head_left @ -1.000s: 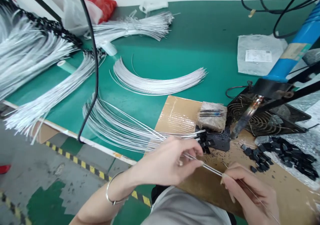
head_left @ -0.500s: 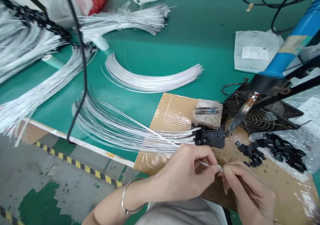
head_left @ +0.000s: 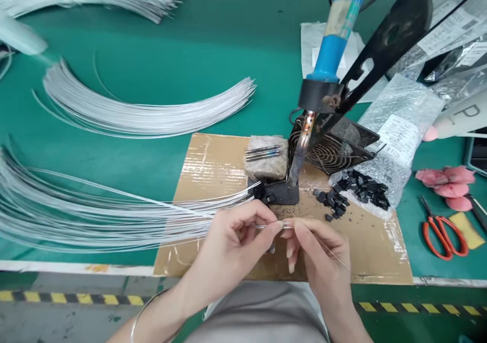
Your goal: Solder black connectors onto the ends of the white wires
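Note:
My left hand (head_left: 239,246) is closed in a pinch on a thin white wire (head_left: 190,211), which runs off to the left over other wires. Fingertip to fingertip with it, my right hand (head_left: 323,262) pinches at the wire's end and has a thin silvery wire (head_left: 331,251) running across its fingers. What lies exactly between the fingertips is too small to make out. Behind my left hand, a row of white wires (head_left: 95,216) ends in small black connectors (head_left: 261,192). A blue-handled soldering iron (head_left: 327,59) points down in a stand just beyond the hands.
Loose black connectors (head_left: 365,188) lie on bubble wrap and cardboard (head_left: 213,165). Beyond the hands stand a small fan (head_left: 327,152) and a pad holding metal tips (head_left: 264,152). Red-handled scissors (head_left: 443,236) lie right; a white wire bundle (head_left: 152,117) curves at left.
The view has swung to the right, bringing the scissors and pink pieces into sight. Both hands keep their pinch close together, with little visible change in their grip.

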`<state>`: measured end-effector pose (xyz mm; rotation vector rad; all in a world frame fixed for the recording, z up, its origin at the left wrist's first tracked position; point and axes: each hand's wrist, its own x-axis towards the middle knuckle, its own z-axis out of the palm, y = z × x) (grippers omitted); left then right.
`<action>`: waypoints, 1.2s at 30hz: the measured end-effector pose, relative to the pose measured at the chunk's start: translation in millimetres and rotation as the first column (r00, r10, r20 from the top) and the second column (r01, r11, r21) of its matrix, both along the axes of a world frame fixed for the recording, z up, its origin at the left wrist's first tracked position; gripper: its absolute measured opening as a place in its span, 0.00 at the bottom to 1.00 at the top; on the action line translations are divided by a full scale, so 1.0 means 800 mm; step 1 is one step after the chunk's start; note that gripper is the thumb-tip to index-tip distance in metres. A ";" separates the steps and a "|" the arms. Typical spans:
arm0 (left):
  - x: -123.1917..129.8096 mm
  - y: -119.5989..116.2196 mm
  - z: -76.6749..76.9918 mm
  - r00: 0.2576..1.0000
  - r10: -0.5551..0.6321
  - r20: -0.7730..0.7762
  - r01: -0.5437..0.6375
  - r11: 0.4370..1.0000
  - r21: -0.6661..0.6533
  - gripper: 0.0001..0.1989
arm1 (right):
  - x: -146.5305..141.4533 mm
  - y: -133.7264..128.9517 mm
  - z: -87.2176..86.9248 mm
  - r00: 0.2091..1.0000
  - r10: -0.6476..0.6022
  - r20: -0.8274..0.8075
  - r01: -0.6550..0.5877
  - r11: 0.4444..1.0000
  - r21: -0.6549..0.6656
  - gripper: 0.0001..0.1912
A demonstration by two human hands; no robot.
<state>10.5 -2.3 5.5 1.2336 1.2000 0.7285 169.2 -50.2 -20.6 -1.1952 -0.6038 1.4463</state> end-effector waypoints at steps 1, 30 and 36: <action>0.000 -0.001 -0.001 1.000 0.003 -0.013 -0.003 1.000 0.006 0.10 | -0.001 0.000 0.003 1.000 -0.004 -0.013 0.004 1.000 -0.022 0.09; -0.004 -0.005 0.003 0.991 -0.079 -0.109 0.087 0.994 0.073 0.11 | 0.008 0.009 0.002 0.973 0.054 -0.223 -0.083 0.989 -0.121 0.09; -0.004 -0.009 -0.005 0.992 -0.059 -0.113 0.061 0.998 0.007 0.13 | 0.008 0.008 0.001 0.975 0.070 -0.213 -0.092 0.991 -0.095 0.09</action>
